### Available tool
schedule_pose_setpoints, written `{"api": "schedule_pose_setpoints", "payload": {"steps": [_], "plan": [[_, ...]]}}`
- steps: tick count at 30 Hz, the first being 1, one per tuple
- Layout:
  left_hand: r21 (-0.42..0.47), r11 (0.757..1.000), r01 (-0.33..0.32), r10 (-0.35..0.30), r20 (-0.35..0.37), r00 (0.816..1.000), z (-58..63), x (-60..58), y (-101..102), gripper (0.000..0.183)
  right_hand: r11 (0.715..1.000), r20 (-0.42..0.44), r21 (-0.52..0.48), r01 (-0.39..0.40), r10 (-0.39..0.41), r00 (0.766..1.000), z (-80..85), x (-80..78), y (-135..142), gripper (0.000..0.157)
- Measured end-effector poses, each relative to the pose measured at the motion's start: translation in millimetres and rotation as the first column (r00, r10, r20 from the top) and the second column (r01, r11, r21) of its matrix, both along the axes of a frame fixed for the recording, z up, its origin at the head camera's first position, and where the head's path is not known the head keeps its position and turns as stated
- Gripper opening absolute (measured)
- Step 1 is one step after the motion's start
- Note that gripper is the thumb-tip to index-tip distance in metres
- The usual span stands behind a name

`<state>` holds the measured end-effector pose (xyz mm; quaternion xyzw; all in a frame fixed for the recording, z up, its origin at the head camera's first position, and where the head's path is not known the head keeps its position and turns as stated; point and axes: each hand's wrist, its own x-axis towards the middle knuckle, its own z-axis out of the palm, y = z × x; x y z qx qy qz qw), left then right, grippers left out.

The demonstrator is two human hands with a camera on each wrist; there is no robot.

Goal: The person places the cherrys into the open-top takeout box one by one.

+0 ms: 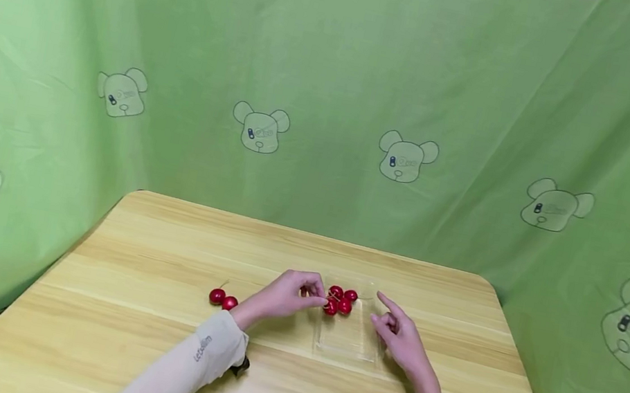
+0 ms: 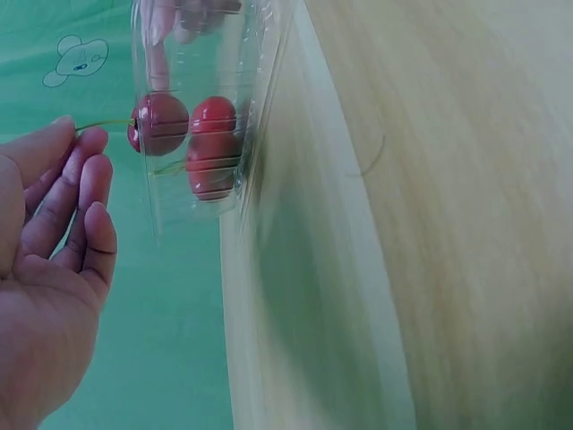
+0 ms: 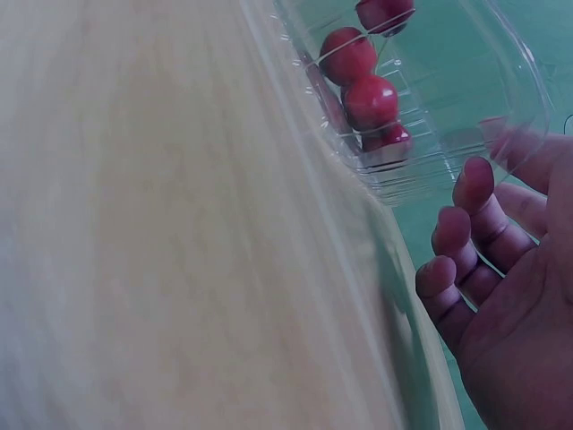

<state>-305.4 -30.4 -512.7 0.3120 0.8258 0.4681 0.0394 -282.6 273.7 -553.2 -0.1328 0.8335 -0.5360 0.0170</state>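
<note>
The left hand (image 1: 286, 293) pinches, between thumb and forefinger, the thin green stem (image 2: 104, 124) of a round, dark red cherry (image 2: 161, 124), which lies at the left side of a clear, rectangular plastic box (image 1: 350, 334), just beyond the fingertips. The box's long axis runs away from the person, and other red cherries (image 1: 344, 307) sit inside its far part. The right hand (image 1: 403, 342), at the box's right side, grasps no fruit, its forefinger extended; whether it touches the plastic I cannot tell. Two loose red cherries (image 1: 217, 296) lie well left of the box
</note>
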Motion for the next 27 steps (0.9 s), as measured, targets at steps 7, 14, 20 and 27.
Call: {"api": "schedule_pose_setpoints", "payload": {"steps": [7,14,20,27], "plan": [[-0.014,0.999,-0.033,0.034,0.023,0.999,-1.6,2.5,0.4,0.006,1.000,0.015,-0.017,-0.002,0.002,1.000,-2.6,-0.9,-1.0,0.060],[-0.035,0.997,-0.067,0.068,0.040,0.997,-4.4,0.0,4.9,0.007,1.000,0.019,-0.003,0.014,-0.014,1.000,0.1,-0.2,-0.6,0.059],[-0.042,0.995,-0.094,0.096,0.037,0.995,-6.5,-1.8,7.7,0.009,1.000,0.011,0.002,0.006,-0.006,1.000,0.4,-0.6,-0.3,0.060],[-0.060,0.990,-0.126,0.126,0.006,0.992,-8.7,-2.9,11.3,0.010,1.000,0.013,-0.005,-0.005,0.005,1.000,-1.8,-0.8,0.0,0.060]]}}
